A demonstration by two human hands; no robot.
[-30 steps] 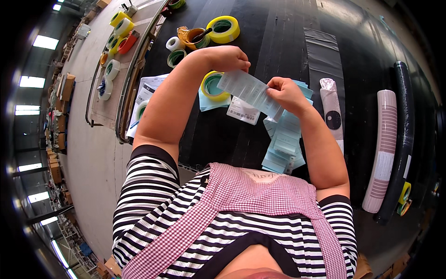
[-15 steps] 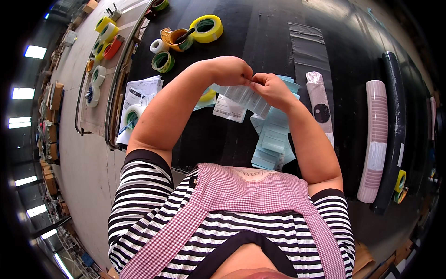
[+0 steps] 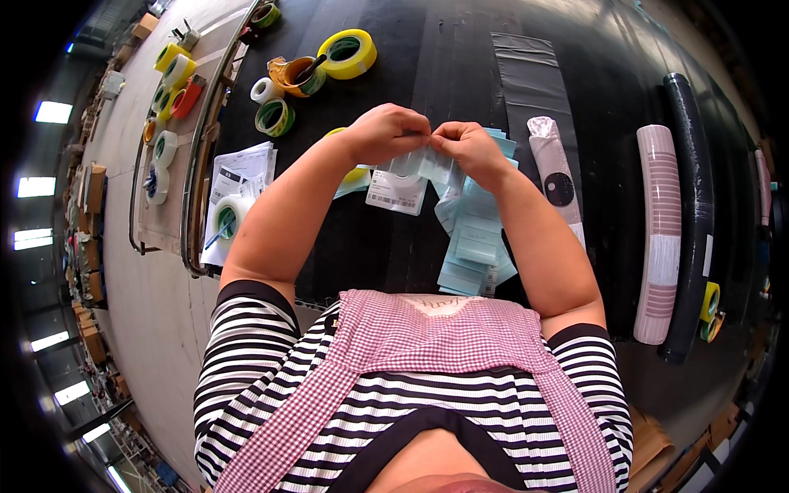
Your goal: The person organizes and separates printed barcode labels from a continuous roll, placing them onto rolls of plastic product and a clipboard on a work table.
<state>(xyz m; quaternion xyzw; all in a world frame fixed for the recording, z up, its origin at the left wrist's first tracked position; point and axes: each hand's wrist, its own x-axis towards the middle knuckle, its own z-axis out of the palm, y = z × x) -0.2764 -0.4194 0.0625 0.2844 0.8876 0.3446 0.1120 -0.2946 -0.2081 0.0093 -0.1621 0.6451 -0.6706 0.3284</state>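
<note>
Both hands pinch the upper edge of a clear, crinkled plastic piece (image 3: pixel 436 168), perhaps a thin bag or film. My left hand (image 3: pixel 386 133) is closed on its left side, fingertips curled in. My right hand (image 3: pixel 472 150) pinches it between thumb and forefinger, close beside the left fingertips. Just below the plastic lies a white barcode label (image 3: pixel 394 193) on the black table. Beneath and beside my right hand, pale blue slips (image 3: pixel 477 234) are spread in an overlapping pile. A yellow tape roll (image 3: pixel 353 177) is partly hidden behind my left forearm.
Tape rolls, including a large yellow one (image 3: pixel 348 54), stand at the back left, by an orange tape dispenser (image 3: pixel 289 76). Papers (image 3: pixel 238 177) lie at the left edge. Wrapped pink rolls (image 3: pixel 660 234) and a long black roll (image 3: pixel 690 218) lie right. A cart (image 3: pixel 177 205) stands left.
Less of the clear plastic now shows below my hands; it hangs shorter and more bunched. My fingertips stay close together. The whole view has shifted slightly.
</note>
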